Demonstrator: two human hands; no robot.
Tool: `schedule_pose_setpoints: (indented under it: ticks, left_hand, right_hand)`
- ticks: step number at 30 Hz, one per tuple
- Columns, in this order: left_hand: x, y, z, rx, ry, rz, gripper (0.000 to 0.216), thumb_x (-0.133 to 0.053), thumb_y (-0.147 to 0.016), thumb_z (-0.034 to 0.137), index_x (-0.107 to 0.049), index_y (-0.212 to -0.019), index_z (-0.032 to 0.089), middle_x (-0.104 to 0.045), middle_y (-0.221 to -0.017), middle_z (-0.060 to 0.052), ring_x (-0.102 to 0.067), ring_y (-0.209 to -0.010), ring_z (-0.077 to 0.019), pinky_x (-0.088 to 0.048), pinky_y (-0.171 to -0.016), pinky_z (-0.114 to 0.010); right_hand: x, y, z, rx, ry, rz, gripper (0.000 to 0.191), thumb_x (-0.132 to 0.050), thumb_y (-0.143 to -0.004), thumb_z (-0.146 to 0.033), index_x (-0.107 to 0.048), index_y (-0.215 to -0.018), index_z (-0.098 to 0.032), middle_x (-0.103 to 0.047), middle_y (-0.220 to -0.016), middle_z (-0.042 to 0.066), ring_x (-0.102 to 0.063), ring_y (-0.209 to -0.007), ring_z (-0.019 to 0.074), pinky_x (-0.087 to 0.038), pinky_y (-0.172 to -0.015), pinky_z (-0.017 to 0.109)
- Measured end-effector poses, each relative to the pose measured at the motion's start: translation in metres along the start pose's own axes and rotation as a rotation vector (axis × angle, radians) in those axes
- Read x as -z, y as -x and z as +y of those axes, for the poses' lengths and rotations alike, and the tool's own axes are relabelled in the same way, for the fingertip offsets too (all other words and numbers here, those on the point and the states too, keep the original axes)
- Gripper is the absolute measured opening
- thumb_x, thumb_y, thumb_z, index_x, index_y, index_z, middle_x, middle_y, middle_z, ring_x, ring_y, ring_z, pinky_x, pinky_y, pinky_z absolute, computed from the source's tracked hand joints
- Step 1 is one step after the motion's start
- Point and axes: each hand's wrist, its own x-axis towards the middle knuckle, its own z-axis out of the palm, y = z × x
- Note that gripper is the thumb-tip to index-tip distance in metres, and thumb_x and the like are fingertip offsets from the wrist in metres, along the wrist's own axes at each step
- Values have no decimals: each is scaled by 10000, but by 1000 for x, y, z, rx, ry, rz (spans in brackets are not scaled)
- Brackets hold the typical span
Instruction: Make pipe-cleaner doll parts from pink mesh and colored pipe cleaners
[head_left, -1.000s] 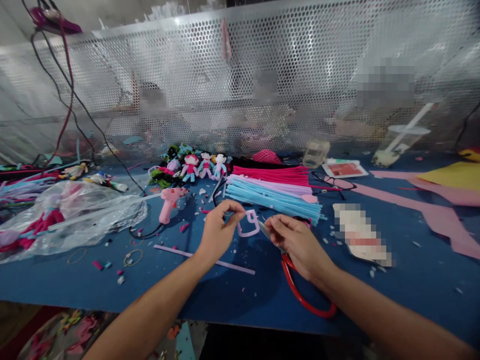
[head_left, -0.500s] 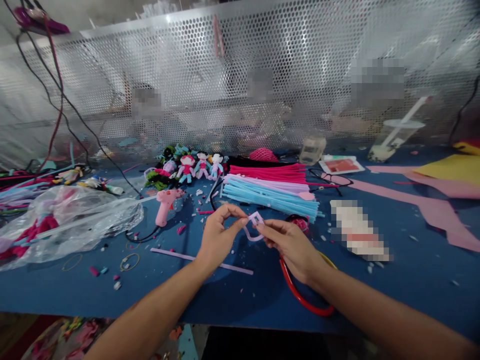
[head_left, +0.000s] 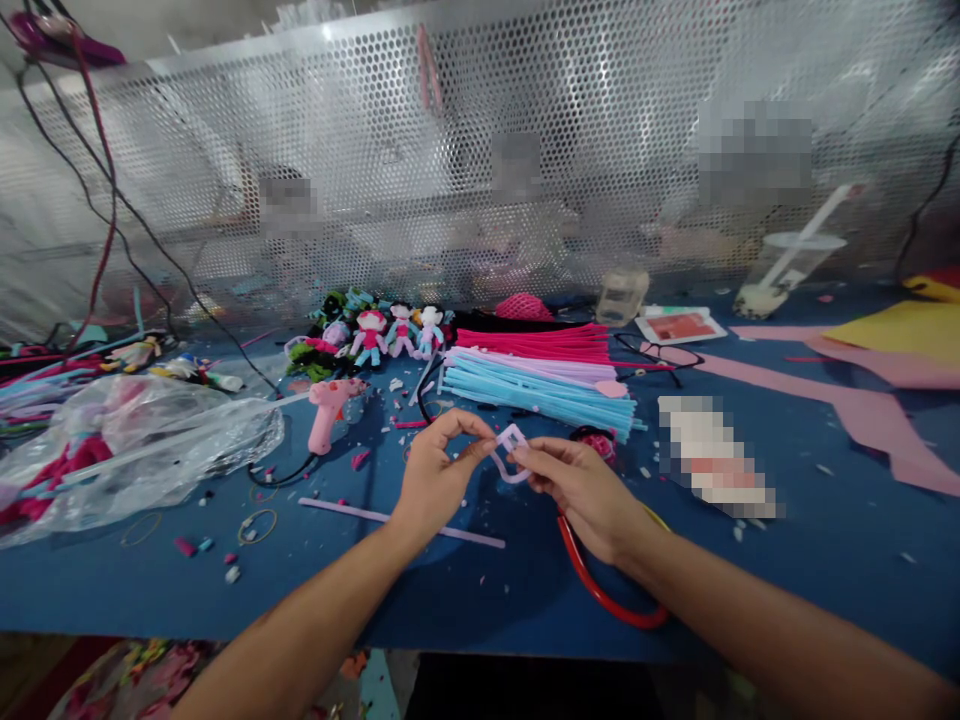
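Between my two hands is a lilac pipe cleaner point(head_left: 514, 477), bent into a small squarish loop with a curved tail below. My left hand point(head_left: 444, 468) pinches its left side between thumb and fingertips. On the other side, my right hand point(head_left: 574, 482) grips it with thumb and forefinger. A straight lilac pipe cleaner point(head_left: 341, 511) lies on the blue table, passing beneath my left wrist. Just beyond my hands are bundled light blue pipe cleaners point(head_left: 536, 390), with lilac and magenta pipe cleaners point(head_left: 536, 343) behind them. Under my right forearm lies a red ring-shaped handle point(head_left: 600, 595).
A pink glue gun point(head_left: 324, 415) rests left of my hands, its cord trailing. Small dolls point(head_left: 401, 330) sit at the back. Clear plastic bags point(head_left: 225, 430) cover the left. Glasses point(head_left: 660, 355), a drink cup point(head_left: 787, 270) and pink sheet strips point(head_left: 862, 400) are at right.
The view has shifted very slightly. Both hands keep their hold on the bent pipe cleaner, whose small loop and tail have turned a little.
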Motion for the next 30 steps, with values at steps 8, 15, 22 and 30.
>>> schedule_pose_setpoints:
  ticks: [8,15,22,30]
  left_hand:
    - [-1,0,1,-3,-7,-9,62,-610,-798,231,-581,-788,177,-601,-789,-24,-549,-774,-153,-415,-733,-274]
    - [-1,-1,0,22,61,63,46,-606,-792,212,-576,-801,178,-600,-791,-17,-551,-769,-141,-420,-727,-257]
    - [2,-6,-6,52,153,154,73,-632,-767,212,-572,-797,183,-604,-781,-5,-547,-751,-122,-413,-716,-235]
    - [7,-10,-9,77,179,200,75,-643,-741,196,-576,-769,176,-605,-739,2,-540,-703,-110,-407,-687,-227]
  right_hand:
    - [-1,-1,-3,-15,-51,-14,170,-686,-743,-337,-694,-733,-167,-584,-673,-4,-441,-617,100,-318,-613,259]
    - [-1,1,-8,-48,-40,-73,188,-612,-788,-334,-681,-887,-190,-599,-803,4,-491,-722,123,-353,-666,263]
    - [-1,1,-9,-106,-53,25,281,-483,-852,-429,-625,-884,-188,-602,-819,17,-512,-667,131,-360,-590,265]
    - [3,2,-17,64,-167,246,444,-602,-795,-434,-370,-513,-181,-373,-454,-68,-247,-381,46,-179,-434,242]
